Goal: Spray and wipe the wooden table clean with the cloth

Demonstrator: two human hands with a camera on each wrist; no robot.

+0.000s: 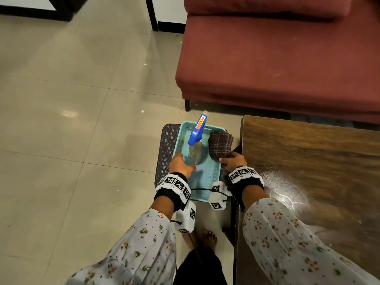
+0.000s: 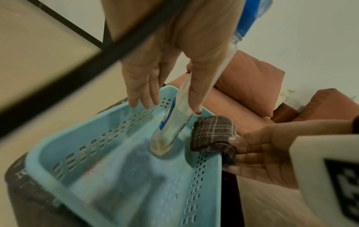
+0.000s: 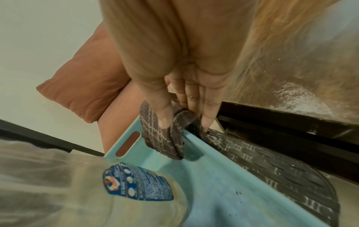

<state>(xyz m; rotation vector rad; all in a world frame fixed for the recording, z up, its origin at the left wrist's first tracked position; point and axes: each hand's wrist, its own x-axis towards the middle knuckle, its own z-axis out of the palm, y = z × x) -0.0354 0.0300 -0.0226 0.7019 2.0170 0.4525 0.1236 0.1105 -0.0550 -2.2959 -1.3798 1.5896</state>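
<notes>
Your left hand: extended forward and down, fingers straight and spread, thumb apart from them, nothing gripped. Your right hand: reaching forward beside the left, thumb pressed against curled fingers in a pinch on the cloth. Both forearms: in floral sleeves, a marker band on each wrist.

Pale beige floor tiles are spreading out across the room, catching a soft glare and carrying a few white specks. A dark red sofa is sitting along the far side on a short black leg, an orange-red cushion leaning at its back. White wall is showing behind, edged with black skirting.
</notes>
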